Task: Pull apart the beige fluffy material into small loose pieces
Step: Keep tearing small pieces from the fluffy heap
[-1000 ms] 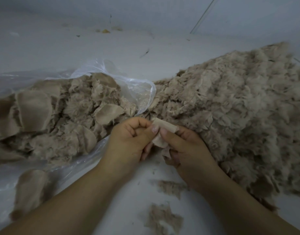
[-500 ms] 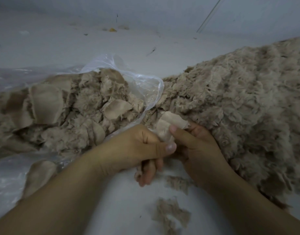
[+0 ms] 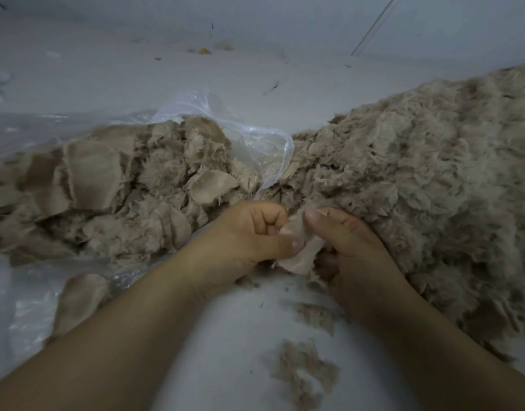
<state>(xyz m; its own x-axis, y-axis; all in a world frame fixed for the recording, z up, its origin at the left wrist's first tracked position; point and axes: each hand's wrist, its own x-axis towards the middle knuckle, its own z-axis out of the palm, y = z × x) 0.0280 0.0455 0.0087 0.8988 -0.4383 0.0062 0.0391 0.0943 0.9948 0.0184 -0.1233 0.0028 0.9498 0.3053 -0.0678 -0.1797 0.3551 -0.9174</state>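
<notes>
Both hands meet near the floor's [image 3: 240,336] near edge: the left hand [image 3: 249,241] and right hand [image 3: 353,250] each pinch one beige piece [image 3: 300,253] (smooth side up) between them. The fluffy heap [image 3: 418,188] lies right, the plastic bag [image 3: 255,140] of pieces left.

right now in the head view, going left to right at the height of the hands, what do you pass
clear plastic bag with flat beige pieces → left hand → small beige piece pinched by both hands → right hand → big fluffy pile
</notes>
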